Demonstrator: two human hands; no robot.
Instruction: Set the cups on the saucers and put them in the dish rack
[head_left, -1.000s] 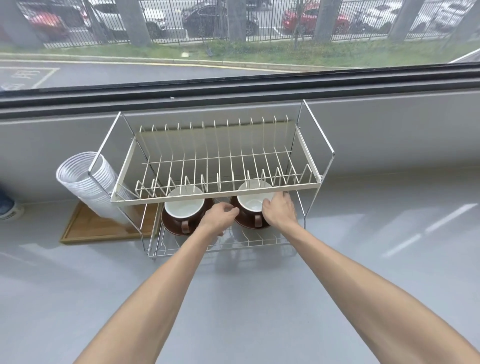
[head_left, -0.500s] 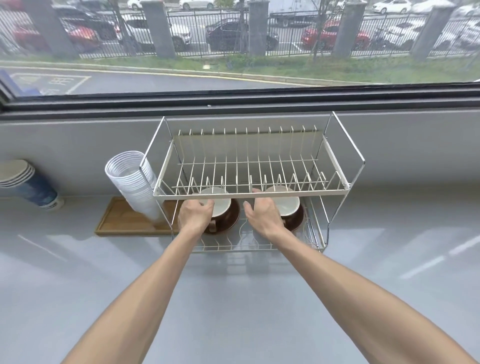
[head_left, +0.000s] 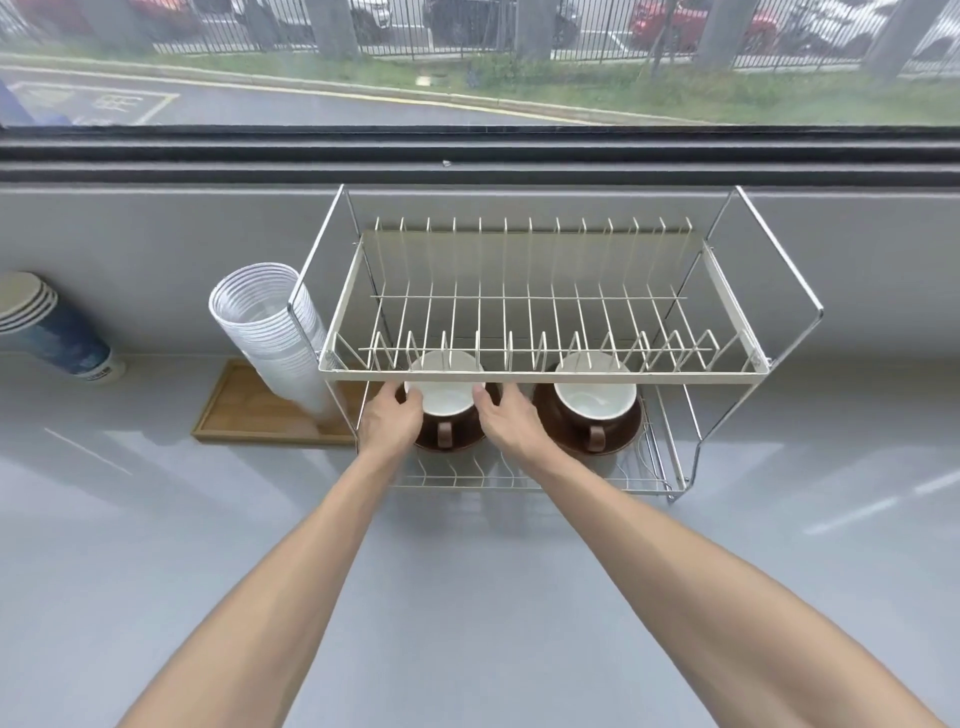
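Hands reach under the upper shelf of the two-tier wire dish rack (head_left: 540, 371) standing on the grey table (head_left: 467, 597) below the window; the left hand (head_left: 390, 423) and the right hand (head_left: 511, 423) flank the left cup (head_left: 444, 400), which has a brown outside and a white inside. That cup sits on its brown saucer (head_left: 449, 444) on the rack's lower tier, handle turned toward the person; the left fingers (head_left: 410, 400) curl against the cup's left rim and wall, the right fingers (head_left: 483, 397) press its right rim, so the cup lies between the two sets of fingertips and both hands appear closed around it, though the far fingertips are hidden by the upper shelf's front rail; whether any finger also touches the saucer I cannot tell. Just beside it to the right, apart from both hands, the right cup (head_left: 595, 400) rests upright on the right saucer (head_left: 626, 434) on the same lower tier, handle also facing forward. The upper tier carries only its plate dividers. Left of the rack a stack of clear plastic cups (head_left: 270, 332) leans on a wooden tray (head_left: 244, 410); farther left lies a stack of blue paper cups (head_left: 57, 332).
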